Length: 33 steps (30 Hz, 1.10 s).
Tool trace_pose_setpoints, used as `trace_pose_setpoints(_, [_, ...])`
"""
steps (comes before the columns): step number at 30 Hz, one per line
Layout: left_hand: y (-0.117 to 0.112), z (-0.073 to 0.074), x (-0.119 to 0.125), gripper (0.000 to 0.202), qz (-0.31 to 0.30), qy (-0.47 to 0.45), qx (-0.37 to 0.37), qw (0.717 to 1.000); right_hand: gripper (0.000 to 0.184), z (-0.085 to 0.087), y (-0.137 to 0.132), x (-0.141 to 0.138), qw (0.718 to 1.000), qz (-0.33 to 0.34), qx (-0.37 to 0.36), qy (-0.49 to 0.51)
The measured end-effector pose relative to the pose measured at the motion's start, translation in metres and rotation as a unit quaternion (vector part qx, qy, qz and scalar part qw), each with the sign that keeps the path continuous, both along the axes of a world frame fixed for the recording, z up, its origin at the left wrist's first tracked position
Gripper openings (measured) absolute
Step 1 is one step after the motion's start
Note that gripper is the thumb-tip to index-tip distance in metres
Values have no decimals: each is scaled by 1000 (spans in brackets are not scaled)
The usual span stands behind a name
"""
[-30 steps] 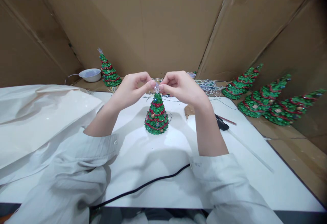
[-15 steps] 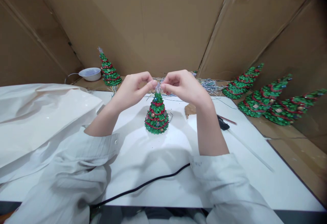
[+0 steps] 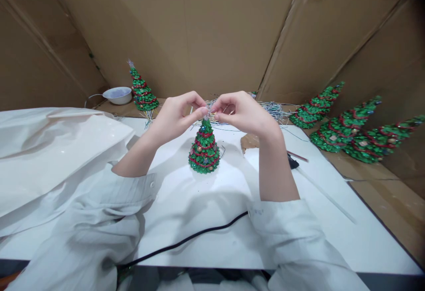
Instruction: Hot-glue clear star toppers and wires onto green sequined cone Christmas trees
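A small green Christmas tree (image 3: 204, 151) with red garland and tiny ornaments stands upright on the white table in front of me. At its tip sits a clear, glittery star topper (image 3: 207, 113), partly hidden by my fingertips. From the left, the thumb and forefinger of my left hand (image 3: 179, 116) close on the star. My right hand (image 3: 241, 113) meets it from the other side, its forefinger curled against the star and its thumb slightly lower.
Another starred tree (image 3: 142, 89) and a white bowl (image 3: 118, 95) stand at back left. Several trees without visible stars, one here (image 3: 315, 107), line the right. Wires (image 3: 274, 110) lie behind my hands, a glue stick (image 3: 327, 193) at right, a black cord (image 3: 189, 240) in front, cream sheeting (image 3: 59, 149) at left.
The right thumb has shifted slightly away from the star, and the fingertips of both hands have moved a little around it. The tree stays in place.
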<state>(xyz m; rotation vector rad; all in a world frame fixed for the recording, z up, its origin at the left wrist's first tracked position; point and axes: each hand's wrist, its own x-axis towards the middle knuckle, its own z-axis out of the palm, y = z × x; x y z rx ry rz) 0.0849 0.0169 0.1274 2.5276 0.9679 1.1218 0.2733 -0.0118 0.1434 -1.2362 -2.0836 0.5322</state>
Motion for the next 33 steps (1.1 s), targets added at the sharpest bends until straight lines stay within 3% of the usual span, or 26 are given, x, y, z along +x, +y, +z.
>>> trace_pose_setpoints(15, [-2, 2, 1, 30, 2, -1, -7, 1000, 16, 2, 0, 2, 996, -6, 1, -84])
trace_pose_setpoints(26, [-3, 3, 0, 25, -6, 8, -14, 1000, 41, 2, -1, 3, 994, -56, -19, -91])
trace_pose_setpoints(33, [-2, 2, 0, 21, -16, 5, -15, 1000, 38, 4, -2, 4, 994, -82, 0, -67])
